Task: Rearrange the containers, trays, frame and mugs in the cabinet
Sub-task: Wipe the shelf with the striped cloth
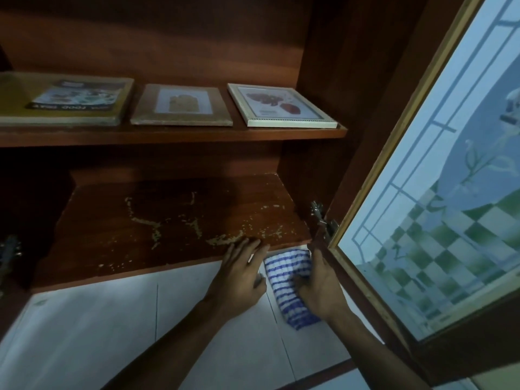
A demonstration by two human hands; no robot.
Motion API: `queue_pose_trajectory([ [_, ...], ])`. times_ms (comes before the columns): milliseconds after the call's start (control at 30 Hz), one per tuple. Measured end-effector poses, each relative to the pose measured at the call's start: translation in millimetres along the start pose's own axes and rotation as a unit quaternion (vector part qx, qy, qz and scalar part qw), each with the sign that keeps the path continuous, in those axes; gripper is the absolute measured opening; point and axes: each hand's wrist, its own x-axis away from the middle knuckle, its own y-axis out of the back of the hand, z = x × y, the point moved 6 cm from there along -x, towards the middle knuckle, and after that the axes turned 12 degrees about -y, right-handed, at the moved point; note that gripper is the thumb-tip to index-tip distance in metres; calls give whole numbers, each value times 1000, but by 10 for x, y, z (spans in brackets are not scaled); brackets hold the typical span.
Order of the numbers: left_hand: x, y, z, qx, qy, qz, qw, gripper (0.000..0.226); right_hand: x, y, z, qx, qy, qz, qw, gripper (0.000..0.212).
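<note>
An open wooden cabinet fills the view. On its upper shelf (pixel 174 135) lie three flat items: a yellowish tray with a printed sheet (pixel 64 98) at the left, a brown framed picture (pixel 181 105) in the middle, and a white framed picture (pixel 281 105) at the right. The lower shelf (pixel 168 223) is bare, with scattered pale crumbs. My left hand (pixel 242 273) rests with straight fingers on the lower shelf's front edge. My right hand (pixel 318 285) grips a blue-and-white striped cloth (pixel 287 280) just below that edge.
The cabinet's glass door (pixel 439 209), with a green checker pattern, stands open at the right. A metal hinge (pixel 323 218) sits by the shelf's right end. White tiled floor (pixel 112 333) lies below the cabinet.
</note>
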Motion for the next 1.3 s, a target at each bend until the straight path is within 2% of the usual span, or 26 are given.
queue_pose_trajectory([
  [100,18,72,83,-9,6,4,1000,62,-18,27,102,-49,18,6,999,42],
  [267,56,279,333,-3,47,12,999,66,-65,27,331,-122,7,53,991,34],
  [433,78,491,619,-61,67,1,996,69,-195,80,699,-195,13,78,978,36],
  [667,49,581,980,-103,107,14,989,66,-594,280,1339,-212,82,59,972,38],
  [767,24,578,1113,-112,141,28,983,66,-842,345,1557,-149,127,9,981,36],
  [833,20,550,1184,-115,161,35,980,66,-956,378,1687,-27,154,-47,987,36],
  [933,13,458,1263,-118,182,54,975,68,-1050,375,1780,142,172,-113,968,49],
  [1000,17,407,1281,-122,196,70,971,72,-1118,238,1752,174,171,-82,966,54],
  [1133,111,345,1260,-117,228,103,961,81,-1129,-234,1541,196,133,43,971,44],
  [1200,161,322,1239,-111,233,121,959,83,-1023,-380,1498,182,146,62,970,41],
  [1300,196,313,1212,-97,230,128,960,84,-886,-508,1558,142,159,143,967,25],
])
